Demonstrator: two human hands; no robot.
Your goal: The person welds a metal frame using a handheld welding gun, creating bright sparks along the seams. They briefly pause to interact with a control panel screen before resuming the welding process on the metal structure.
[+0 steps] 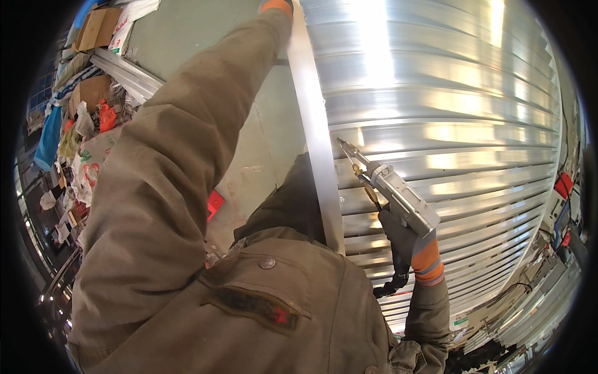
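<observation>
My right hand [402, 240], in a dark glove with an orange cuff, is closed round a silver pistol-shaped air tool [402, 193]. The tool's narrow pointed nose is towards the far left, over a panel of ribbed, shiny metal slats [461, 134]. A brass fitting [358, 169] sits beneath its barrel. Along the panel's left side runs a long flat metal bar [314, 118]. My left arm stretches far forward to the top edge, where only the orange cuff and a sliver of my left hand [276, 5] show by the bar's far end; its fingers are out of sight.
Left of the bar lies a pale green floor [187, 31] with a red piece [215, 204] on it. Crumpled bags, a cardboard box [98, 28] and metal strips [128, 75] are heaped at the far left. More long metal profiles [529, 324] lie at the lower right.
</observation>
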